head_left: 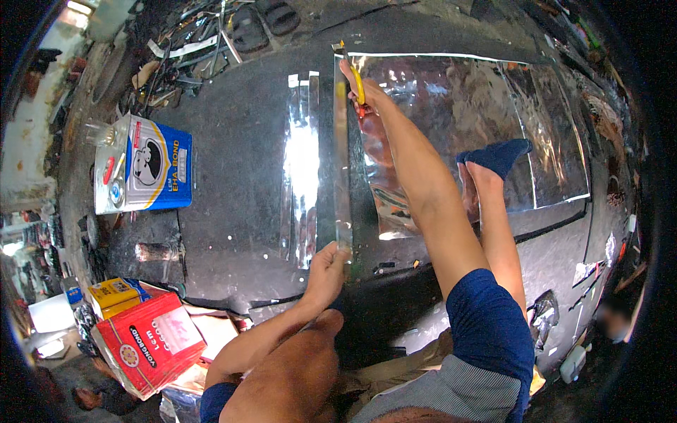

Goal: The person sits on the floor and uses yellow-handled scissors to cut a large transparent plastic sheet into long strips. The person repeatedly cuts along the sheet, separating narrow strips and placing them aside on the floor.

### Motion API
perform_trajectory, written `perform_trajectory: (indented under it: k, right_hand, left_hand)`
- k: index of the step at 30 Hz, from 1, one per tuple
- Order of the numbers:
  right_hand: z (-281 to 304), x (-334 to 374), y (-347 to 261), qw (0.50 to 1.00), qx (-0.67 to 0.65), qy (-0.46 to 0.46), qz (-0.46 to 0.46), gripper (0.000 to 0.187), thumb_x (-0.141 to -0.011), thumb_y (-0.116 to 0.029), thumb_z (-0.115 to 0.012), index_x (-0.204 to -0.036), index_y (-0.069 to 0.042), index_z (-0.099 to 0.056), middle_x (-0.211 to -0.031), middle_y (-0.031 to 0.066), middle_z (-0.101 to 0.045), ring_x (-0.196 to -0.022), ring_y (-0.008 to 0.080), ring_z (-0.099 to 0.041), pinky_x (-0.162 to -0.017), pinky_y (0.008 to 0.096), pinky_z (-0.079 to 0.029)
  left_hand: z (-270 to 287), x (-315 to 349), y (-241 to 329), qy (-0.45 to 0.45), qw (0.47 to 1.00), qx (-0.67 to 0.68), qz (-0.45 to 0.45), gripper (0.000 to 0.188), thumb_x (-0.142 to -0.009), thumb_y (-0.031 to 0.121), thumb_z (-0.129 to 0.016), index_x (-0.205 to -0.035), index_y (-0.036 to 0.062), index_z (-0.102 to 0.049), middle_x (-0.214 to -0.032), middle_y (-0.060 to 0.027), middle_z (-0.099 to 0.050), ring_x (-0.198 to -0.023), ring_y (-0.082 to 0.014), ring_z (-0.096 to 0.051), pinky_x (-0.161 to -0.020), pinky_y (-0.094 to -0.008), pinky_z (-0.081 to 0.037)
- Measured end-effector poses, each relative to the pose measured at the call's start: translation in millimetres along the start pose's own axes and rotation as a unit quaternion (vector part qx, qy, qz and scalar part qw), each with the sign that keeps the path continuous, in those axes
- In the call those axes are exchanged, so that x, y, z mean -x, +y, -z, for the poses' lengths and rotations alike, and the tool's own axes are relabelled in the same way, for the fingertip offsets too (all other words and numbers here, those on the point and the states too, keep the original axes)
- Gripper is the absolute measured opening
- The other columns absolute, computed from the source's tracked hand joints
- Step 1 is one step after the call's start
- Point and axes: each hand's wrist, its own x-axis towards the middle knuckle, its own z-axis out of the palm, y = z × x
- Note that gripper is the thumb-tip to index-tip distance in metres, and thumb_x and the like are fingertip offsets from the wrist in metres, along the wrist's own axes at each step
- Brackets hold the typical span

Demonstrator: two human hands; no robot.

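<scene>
Near the middle, my left hand [327, 273] pinches the near end of a long, narrow shiny strip [342, 169] lying away from me on the dark surface. At the far end of that strip, my right hand [367, 97] closes around a hand tool [360, 86] with a curved yellow and red handle, its dark tip at the strip's far corner. The tool's exact kind is hard to make out. To the right of the strip spreads a large silvery reflective sheet [430, 92]. On the left, several more shiny strips [303, 162] lie side by side, apart from my hands.
A blue and white square can [159, 166] stands at left, with a red box [149, 345] and a yellow box [116, 296] nearer. A blue-socked foot [497, 158] rests on the sheet. Scrap pieces [204, 49] lie far left. Another person [615, 323] appears at right.
</scene>
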Motion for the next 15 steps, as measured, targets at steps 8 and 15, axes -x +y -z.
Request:
perform_trajectory:
  k: [8,15]
  right_hand:
    - [24,38,47,0.992,-0.107,-0.057,-0.039,0.073,-0.063,-0.084,-0.05,-0.062,-0.011,-0.046,-0.05,0.0028,-0.046,-0.04,0.015,-0.049,-0.038,0.0329,-0.043]
    - [20,217,123,0.976,-0.212,-0.037,-0.042,0.075,-0.08,-0.077,-0.026,-0.065,-0.007,-0.047,-0.049,0.0053,-0.046,-0.036,0.0173,-0.046,-0.036,0.0291,-0.041]
  left_hand:
    - [30,-23,-42,0.284,0.777,-0.465,-0.316,0.034,-0.078,0.018,-0.062,-0.107,0.0004,-0.056,-0.077,-0.0106,-0.061,-0.069,-0.0247,-0.058,-0.067,-0.0366,-0.047]
    - [-27,-108,-56,0.029,0.985,-0.145,-0.084,0.028,-0.08,0.024,-0.063,-0.084,-0.0032,-0.063,-0.068,-0.0117,-0.062,-0.058,-0.021,-0.058,-0.054,-0.0326,-0.045]
